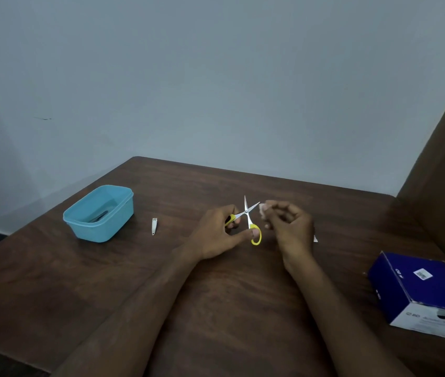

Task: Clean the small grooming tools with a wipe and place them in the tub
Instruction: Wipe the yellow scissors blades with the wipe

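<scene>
My left hand (220,231) grips small scissors (248,217) by their yellow handles, blades spread apart and pointing up. My right hand (290,224) pinches a small white wipe (262,209) against the tip of the right blade. A silver nail clipper (154,226) lies on the table left of my hands. The light blue tub (99,229) stands at the left, with a dark metal tool (99,216) lying inside it.
A dark blue and white box (422,293) sits at the table's right edge. A small white scrap (315,238) lies just behind my right hand. The brown wooden table (107,281) meets a grey wall; a brown panel (444,164) rises at the right.
</scene>
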The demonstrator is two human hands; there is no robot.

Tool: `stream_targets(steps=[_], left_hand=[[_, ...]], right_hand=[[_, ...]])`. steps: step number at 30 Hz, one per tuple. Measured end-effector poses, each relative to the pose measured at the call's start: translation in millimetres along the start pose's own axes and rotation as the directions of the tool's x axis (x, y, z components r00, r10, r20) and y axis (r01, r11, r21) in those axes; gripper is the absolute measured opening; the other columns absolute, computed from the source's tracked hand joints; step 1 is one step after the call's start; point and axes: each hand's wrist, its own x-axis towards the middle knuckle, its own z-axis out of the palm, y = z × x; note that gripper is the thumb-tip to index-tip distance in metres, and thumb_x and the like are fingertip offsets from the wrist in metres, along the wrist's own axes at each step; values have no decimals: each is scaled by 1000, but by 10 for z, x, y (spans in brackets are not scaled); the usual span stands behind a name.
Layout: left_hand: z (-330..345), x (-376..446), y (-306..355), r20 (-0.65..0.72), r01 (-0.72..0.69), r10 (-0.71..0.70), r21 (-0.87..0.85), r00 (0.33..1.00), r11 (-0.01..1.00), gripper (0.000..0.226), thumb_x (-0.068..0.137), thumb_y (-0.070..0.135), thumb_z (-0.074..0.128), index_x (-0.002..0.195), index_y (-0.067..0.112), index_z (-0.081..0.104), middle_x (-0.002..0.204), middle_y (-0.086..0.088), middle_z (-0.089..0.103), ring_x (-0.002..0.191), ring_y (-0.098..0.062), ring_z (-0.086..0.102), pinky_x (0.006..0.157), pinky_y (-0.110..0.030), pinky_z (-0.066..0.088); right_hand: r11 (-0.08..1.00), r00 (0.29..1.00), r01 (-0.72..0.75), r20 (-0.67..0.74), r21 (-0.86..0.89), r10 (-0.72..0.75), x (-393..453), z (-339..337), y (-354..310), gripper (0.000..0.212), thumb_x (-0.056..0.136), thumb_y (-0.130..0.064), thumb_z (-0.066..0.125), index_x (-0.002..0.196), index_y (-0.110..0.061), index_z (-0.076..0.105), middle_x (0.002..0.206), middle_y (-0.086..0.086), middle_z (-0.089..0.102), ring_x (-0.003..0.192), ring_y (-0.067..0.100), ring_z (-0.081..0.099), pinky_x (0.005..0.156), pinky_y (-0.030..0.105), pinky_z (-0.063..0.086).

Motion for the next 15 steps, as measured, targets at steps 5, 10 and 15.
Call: stream_targets(steps=[5, 10, 15], left_hand=[[-8, 4, 1, 20, -17, 16, 43, 1000, 999, 53, 80, 54, 89, 75, 18, 50, 64, 12, 48, 57, -5, 41, 56, -23, 37], [-8, 39, -44, 36, 37, -39, 36, 999, 999, 54, 80, 59, 86, 78, 15, 54, 66, 11, 47, 59, -7, 42, 60, -29, 38], [-25, 28, 6, 77, -5, -4, 116, 997, 993, 50, 83, 52, 87, 75, 19, 51, 65, 13, 49, 57, -2, 46, 56, -18, 34]], right_hand=[[995, 974, -98, 203, -6, 98, -62, 76, -22, 18, 95, 2, 72, 106, -11, 79, 94, 8, 83, 78, 15, 77, 70, 30, 59], [969, 936, -193, 325, 156, 134, -57, 40, -103, 30, 97, 9, 62, 116, -11, 75, 80, 0, 78, 71, 12, 71, 66, 29, 57], [965, 957, -192, 254, 179, 144, -43, 98, -58, 33, 89, 4, 78, 118, -11, 75, 83, 7, 78, 76, 23, 62, 70, 33, 53]])
